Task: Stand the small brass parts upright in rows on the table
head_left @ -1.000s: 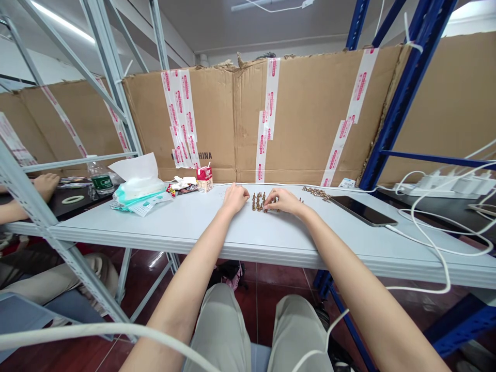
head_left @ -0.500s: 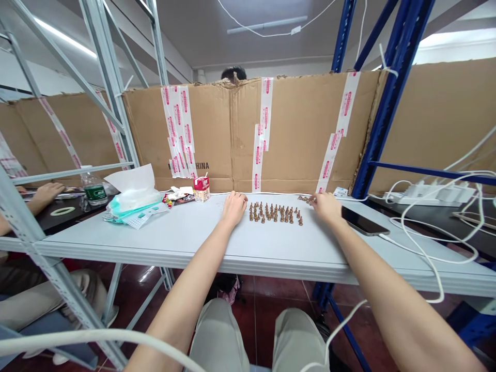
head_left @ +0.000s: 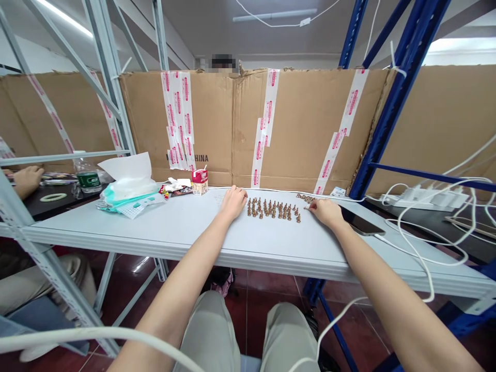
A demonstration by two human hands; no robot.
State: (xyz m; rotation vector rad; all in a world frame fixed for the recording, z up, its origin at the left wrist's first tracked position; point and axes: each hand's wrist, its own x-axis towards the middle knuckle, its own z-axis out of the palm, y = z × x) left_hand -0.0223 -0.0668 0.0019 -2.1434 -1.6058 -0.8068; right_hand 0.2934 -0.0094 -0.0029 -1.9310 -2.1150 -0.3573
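Several small bronze-coloured figurines stand upright in rows on the grey tabletop. My left hand rests on the table just left of the rows, its fingers loosely spread and nothing seen in them. To the right of the rows, my right hand is closed in a pinch on a small bronze-coloured figurine, its details too small to make out. Behind that hand lies a small heap of similar figurines, partly hidden by it.
A phone with a white cable lies right of my right hand, near a white power strip. A drink carton and a tissue pack sit at left. Cardboard walls the back. Another person's hand shows far left.
My right hand has drawn back slightly from the heap, and a small figurine now shows at its fingertips. My left hand stays beside the rows. The view has shifted slightly.
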